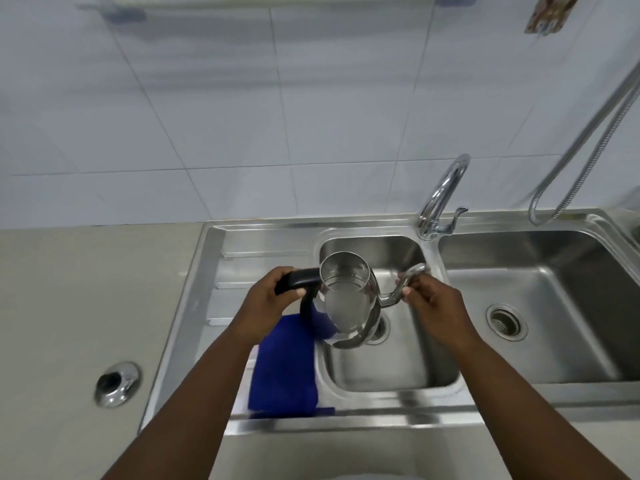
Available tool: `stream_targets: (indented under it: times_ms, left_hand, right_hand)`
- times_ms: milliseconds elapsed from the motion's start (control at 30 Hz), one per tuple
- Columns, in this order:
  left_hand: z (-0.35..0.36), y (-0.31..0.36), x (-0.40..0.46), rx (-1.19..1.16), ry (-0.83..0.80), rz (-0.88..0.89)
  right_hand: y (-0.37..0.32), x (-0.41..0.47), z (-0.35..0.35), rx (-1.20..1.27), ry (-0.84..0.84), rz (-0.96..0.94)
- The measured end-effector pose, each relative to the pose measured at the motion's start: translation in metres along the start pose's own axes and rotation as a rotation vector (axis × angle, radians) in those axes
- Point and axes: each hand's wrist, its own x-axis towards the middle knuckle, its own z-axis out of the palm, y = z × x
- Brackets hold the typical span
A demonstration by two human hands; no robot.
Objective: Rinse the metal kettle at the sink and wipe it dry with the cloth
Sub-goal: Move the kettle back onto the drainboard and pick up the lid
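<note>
Now | shiny lidless kettle [348, 303] over sink [388, 372] | left hand [268, 304] fingers grip handle | right hand [433, 301] fingers pinch spout

Single head view: looks forward and steeply down, close above the steel double sink [398, 398]; tiled wall [242, 116] behind it.

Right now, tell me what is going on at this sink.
A person holds a lidless shiny metal kettle over the small left basin of the stainless steel sink. The left hand has a grip on its black handle, and the right hand holds the curved spout. The kettle is tilted and there seems to be water inside. The chrome tap is not visibly running. A blue cloth lies on the drainboard beside the basin, not in use yet.
</note>
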Motion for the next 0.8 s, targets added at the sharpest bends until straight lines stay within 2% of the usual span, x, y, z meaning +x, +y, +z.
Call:
stream_targets:
  times_ms: [200, 433, 800]
  left_hand:
    - [-0.080, -0.013, -0.039, 0.002, 0.053, 0.002]
    - [-0.165, -0.045, -0.071, -0.038, 0.076, -0.033]
    - [-0.218, -0.091, -0.083, -0.079, 0.017, -0.093]
  right_hand:
    - [-0.043, -0.023, 0.060, 0.064, -0.101, -0.029]
    - [-0.085, -0.038, 0.141, 0.005, -0.176, -0.055]
    - [-0.102, -0.062, 0.204, -0.088, -0.232, -0.012]
